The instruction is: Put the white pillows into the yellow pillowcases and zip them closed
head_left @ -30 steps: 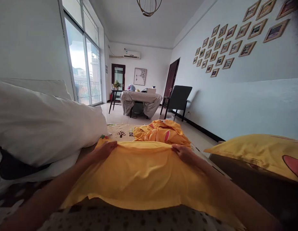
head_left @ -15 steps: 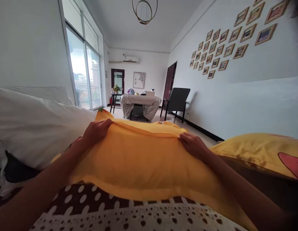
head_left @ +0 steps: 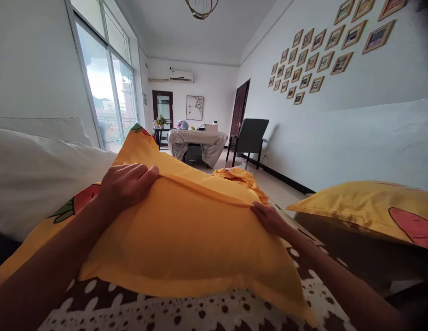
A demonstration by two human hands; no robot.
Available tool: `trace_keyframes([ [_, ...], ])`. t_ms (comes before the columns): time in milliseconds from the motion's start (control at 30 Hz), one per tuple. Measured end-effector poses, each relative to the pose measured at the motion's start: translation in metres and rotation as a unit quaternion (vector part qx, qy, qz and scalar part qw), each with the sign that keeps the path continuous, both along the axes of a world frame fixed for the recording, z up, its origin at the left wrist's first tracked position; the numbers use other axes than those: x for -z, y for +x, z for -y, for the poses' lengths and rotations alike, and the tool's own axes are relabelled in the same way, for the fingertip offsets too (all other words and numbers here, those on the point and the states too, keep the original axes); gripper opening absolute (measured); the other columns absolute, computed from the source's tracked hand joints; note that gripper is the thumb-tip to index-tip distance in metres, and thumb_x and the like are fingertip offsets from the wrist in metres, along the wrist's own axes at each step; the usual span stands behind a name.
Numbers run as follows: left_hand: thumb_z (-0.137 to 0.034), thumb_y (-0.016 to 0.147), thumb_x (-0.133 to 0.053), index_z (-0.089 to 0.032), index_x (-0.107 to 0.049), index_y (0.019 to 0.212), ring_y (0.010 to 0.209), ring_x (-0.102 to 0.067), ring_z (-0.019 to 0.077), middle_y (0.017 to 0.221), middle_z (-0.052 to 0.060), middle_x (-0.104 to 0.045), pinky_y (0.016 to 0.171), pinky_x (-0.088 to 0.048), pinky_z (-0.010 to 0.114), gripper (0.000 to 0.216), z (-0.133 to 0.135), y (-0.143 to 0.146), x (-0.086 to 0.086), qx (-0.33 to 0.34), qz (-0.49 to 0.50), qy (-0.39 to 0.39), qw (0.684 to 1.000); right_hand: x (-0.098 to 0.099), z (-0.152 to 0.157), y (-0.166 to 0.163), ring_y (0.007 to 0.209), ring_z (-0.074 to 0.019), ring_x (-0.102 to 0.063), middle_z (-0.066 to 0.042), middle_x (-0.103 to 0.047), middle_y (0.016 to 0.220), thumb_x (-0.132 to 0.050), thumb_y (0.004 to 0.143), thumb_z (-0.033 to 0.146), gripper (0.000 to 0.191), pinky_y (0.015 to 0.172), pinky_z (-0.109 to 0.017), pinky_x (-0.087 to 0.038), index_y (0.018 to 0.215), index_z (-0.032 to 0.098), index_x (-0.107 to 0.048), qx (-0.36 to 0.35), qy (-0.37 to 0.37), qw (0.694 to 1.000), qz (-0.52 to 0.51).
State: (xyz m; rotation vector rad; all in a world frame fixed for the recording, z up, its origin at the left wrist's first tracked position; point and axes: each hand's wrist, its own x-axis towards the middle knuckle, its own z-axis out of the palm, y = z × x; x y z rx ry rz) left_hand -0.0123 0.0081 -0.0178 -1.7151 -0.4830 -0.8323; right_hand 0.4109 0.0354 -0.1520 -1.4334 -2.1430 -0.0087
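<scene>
The person's left hand (head_left: 127, 184) and right hand (head_left: 269, 218) each pinch the orange cloth (head_left: 200, 234) along a fold, spread over the spotted blanket (head_left: 193, 310). Level grips and even tension should straighten that fold, which slants down rightward.

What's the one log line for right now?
left hand: grips orange cloth | right hand: pinches it | cloth: stretched between hands | nearby: spotted bedding below, yellow pillow right
</scene>
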Motion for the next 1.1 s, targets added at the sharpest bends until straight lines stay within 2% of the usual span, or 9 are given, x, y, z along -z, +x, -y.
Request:
trace_keyframes([
  [133,-0.019,0.092,-0.043,-0.02,-0.05,0.083,0.049,-0.037,0.0106,0.054,-0.005,-0.041,0.049,-0.026,0.025,0.011,0.009,-0.011,-0.011,-0.01,-0.023,-0.02,0.999,-0.01,0.012,0.003,0.06,-0.0172,-0.054,-0.004,-0.06,0.065,-0.026,0.095,0.047,0.039,0.059,-0.03,-0.038,0.073,0.022,-0.046,-0.006,0.034,0.998,0.057],
  [233,-0.044,0.096,-0.031,-0.021,-0.049,0.075,0.05,-0.042,0.013,0.055,-0.002,-0.048,0.05,-0.024,0.028,0.036,0.003,-0.026,-0.008,-0.038,-0.076,-0.103,0.991,-0.041,0.024,0.023,0.059,-0.019,-0.057,-0.008,-0.065,0.073,-0.038,0.088,0.061,0.043,0.057,-0.031,-0.038,0.084,0.021,-0.054,0.018,0.137,0.986,0.088],
  [333,-0.062,0.091,-0.03,-0.021,-0.048,0.068,0.051,-0.044,0.0146,0.055,0.0,-0.05,0.052,-0.022,0.03,0.05,-0.01,-0.036,0.009,-0.074,-0.086,-0.225,0.968,-0.059,0.028,0.037,0.057,-0.018,-0.057,-0.007,-0.066,0.073,-0.046,0.083,0.067,0.046,0.057,-0.03,-0.037,0.086,0.022,-0.057,0.056,0.228,0.967,0.096],
  [467,-0.05,0.095,-0.034,-0.02,-0.048,0.065,0.048,-0.043,0.0127,0.056,-0.001,-0.053,0.053,-0.02,0.028,0.045,-0.029,-0.033,0.043,-0.104,-0.087,-0.415,0.899,-0.056,0.024,0.029,0.049,-0.0147,-0.052,-0.003,-0.059,0.055,-0.032,0.094,0.054,0.05,0.051,-0.028,-0.03,0.06,0.022,-0.05,-0.017,0.152,0.972,0.176],
  [533,-0.045,0.096,-0.032,-0.019,-0.047,0.063,0.045,-0.039,0.0112,0.054,-0.002,-0.052,0.052,-0.02,0.028,0.045,-0.035,-0.027,0.058,-0.078,-0.067,-0.468,0.878,-0.055,0.024,0.018,0.047,-0.0134,-0.048,-0.002,-0.055,0.052,-0.032,0.095,0.053,0.053,0.051,-0.028,-0.029,0.055,0.022,-0.046,-0.009,0.185,0.97,0.16],
  [633,-0.044,0.097,-0.03,-0.018,-0.04,0.059,0.045,-0.036,0.0096,0.05,-0.003,-0.045,0.05,-0.022,0.025,0.047,-0.036,-0.018,0.076,-0.007,0.025,-0.46,0.888,-0.052,0.028,-0.005,0.046,-0.0124,-0.046,-0.003,-0.054,0.051,-0.032,0.096,0.048,0.051,0.049,-0.027,-0.028,0.057,0.021,-0.05,0.011,0.269,0.958,0.095],
  [767,-0.042,0.096,-0.034,-0.018,-0.038,0.058,0.046,-0.035,0.0085,0.048,-0.004,-0.043,0.051,-0.024,0.024,0.045,-0.035,-0.02,0.099,0.027,0.06,-0.428,0.901,-0.035,0.024,-0.03,0.044,-0.0106,-0.043,-0.001,-0.052,0.048,-0.031,0.097,0.043,0.051,0.046,-0.027,-0.026,0.055,0.021,-0.05,-0.111,0.26,0.954,0.098],
  [933,-0.038,0.096,-0.036,-0.018,-0.037,0.056,0.042,-0.028,0.0078,0.044,-0.005,-0.037,0.049,-0.023,0.024,0.045,-0.032,-0.023,0.128,0.046,0.107,-0.412,0.904,-0.017,0.016,-0.04,0.043,-0.009,-0.037,0.003,-0.043,0.044,-0.041,0.096,0.029,0.046,0.05,-0.028,-0.025,0.051,0.02,-0.041,-0.043,0.383,0.919,0.079],
  [1100,-0.035,0.096,-0.032,-0.018,-0.034,0.054,0.044,-0.03,0.0086,0.045,-0.004,-0.038,0.05,-0.026,0.025,0.045,-0.029,0.018,0.139,0.083,0.072,-0.434,0.894,-0.028,0.031,-0.087,0.046,-0.0106,-0.036,0.002,-0.043,0.047,-0.033,0.099,0.035,0.05,0.05,-0.029,-0.022,0.052,0.021,-0.044,-0.196,0.385,0.893,0.124],
])
